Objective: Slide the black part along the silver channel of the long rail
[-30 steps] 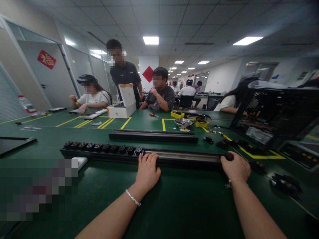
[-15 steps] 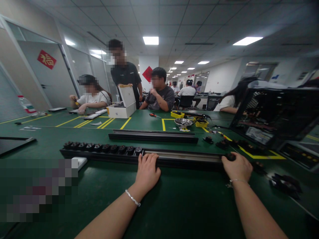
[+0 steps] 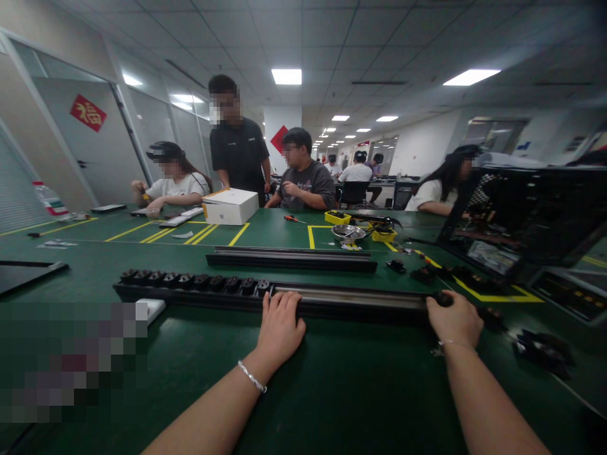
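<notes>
In front of me lies a long black rail (image 3: 348, 304), a power strip housing with a metal-lined channel. Several round black socket modules (image 3: 184, 281) sit in a row in its left part. My left hand (image 3: 283, 319) holds the rail near its middle, fingers over the channel just right of the last socket, thumb at the front side. At the rail's right end, my right hand (image 3: 456, 319) is closed around a black socket module (image 3: 444, 298), partly hidden by the fingers. I cannot tell whether that module touches the channel.
A second black rail (image 3: 291, 259) lies behind. Loose black parts (image 3: 543, 352) and a computer case (image 3: 516, 221) are at right. Farther back are a metal bowl (image 3: 348, 234), yellow bins (image 3: 337, 218), a screwdriver (image 3: 294, 219) and a white box (image 3: 231, 208). Co-workers are across the table.
My right hand has shifted slightly right with the socket module. My left hand stays in place. Across the table the white box's lid has come down, and a seated person's hand has lowered.
</notes>
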`<control>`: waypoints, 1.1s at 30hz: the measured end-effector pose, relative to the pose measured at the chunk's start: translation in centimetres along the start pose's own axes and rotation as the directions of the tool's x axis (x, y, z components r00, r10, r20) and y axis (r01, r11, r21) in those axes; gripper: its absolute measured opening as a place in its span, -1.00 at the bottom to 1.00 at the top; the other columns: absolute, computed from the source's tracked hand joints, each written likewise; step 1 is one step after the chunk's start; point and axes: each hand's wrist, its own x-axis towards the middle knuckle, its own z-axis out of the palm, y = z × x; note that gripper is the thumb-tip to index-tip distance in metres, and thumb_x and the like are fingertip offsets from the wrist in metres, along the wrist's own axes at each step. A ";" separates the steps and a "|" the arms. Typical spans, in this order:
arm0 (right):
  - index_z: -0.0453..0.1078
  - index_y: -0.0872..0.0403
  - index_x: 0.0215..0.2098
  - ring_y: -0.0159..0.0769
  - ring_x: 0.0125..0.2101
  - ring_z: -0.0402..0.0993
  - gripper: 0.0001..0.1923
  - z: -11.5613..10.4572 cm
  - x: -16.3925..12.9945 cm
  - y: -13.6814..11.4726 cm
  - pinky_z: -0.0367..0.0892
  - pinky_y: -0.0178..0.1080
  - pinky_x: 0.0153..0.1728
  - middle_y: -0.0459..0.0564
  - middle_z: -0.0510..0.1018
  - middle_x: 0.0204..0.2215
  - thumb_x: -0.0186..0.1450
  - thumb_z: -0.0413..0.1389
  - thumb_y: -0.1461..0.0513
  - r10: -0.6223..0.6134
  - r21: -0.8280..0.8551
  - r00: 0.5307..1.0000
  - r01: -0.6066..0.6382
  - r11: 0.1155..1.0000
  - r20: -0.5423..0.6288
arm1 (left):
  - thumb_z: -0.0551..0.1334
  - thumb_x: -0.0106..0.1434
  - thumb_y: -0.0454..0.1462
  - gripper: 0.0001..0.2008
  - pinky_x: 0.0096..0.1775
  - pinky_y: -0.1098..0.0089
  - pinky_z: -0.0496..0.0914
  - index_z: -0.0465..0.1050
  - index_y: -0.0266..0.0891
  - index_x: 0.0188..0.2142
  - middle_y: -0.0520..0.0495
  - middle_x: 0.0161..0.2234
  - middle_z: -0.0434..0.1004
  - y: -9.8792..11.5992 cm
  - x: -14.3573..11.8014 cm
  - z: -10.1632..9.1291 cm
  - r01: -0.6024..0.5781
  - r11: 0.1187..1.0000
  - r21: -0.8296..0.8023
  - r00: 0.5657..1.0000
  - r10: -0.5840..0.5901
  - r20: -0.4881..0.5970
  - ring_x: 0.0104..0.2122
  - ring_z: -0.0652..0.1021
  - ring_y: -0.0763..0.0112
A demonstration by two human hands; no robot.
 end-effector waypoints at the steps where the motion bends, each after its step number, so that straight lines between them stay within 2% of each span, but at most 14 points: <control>1: 0.40 0.14 -0.05 0.06 -0.01 0.29 -0.53 -0.1 0.0 0.0 0.26 0.05 -0.06 0.24 0.42 -0.08 0.13 0.08 0.08 0.009 0.006 1.000 -0.009 1.000 0.002 | 0.12 0.14 -0.34 -0.57 0.26 -0.07 -0.13 0.30 -0.15 0.03 -0.03 0.03 0.43 0.0 0.0 0.0 0.002 1.000 -0.001 1.000 -0.002 0.004 0.09 0.30 0.18; 11: 0.32 0.13 0.06 0.08 0.00 0.33 -0.39 -1.0 -0.4 -0.6 0.29 0.04 -0.02 0.27 0.38 0.01 0.07 0.13 0.07 0.156 0.092 0.988 -0.156 0.983 0.009 | 0.12 0.13 -0.35 -0.57 0.25 -0.07 -0.12 0.30 -0.16 0.03 -0.04 0.02 0.44 0.2 0.0 -0.2 0.003 1.000 0.000 1.000 -0.003 0.008 0.09 0.31 0.18; 20: 0.28 0.06 0.11 0.09 0.00 0.36 -0.38 -1.2 -0.4 -0.8 0.29 0.02 -0.01 0.20 0.44 0.00 0.09 0.12 0.08 0.210 0.113 0.977 -0.214 0.970 0.047 | 0.13 0.11 -0.36 -0.57 0.24 -0.07 -0.09 0.32 -0.16 0.00 -0.05 0.00 0.46 0.1 0.0 0.1 -0.011 1.000 0.012 0.999 0.011 -0.033 0.06 0.33 0.18; 33: 0.27 0.00 0.08 0.04 -0.02 0.38 -0.40 -1.3 0.1 -0.3 0.30 -0.03 -0.05 0.16 0.45 -0.01 0.07 0.11 0.05 0.247 0.128 0.967 -0.253 0.959 0.059 | 0.12 0.14 -0.34 -0.59 0.25 -0.08 -0.08 0.32 -0.16 0.02 -0.07 0.02 0.44 0.2 0.0 -0.3 0.002 1.000 0.007 1.000 -0.002 0.004 0.09 0.32 0.16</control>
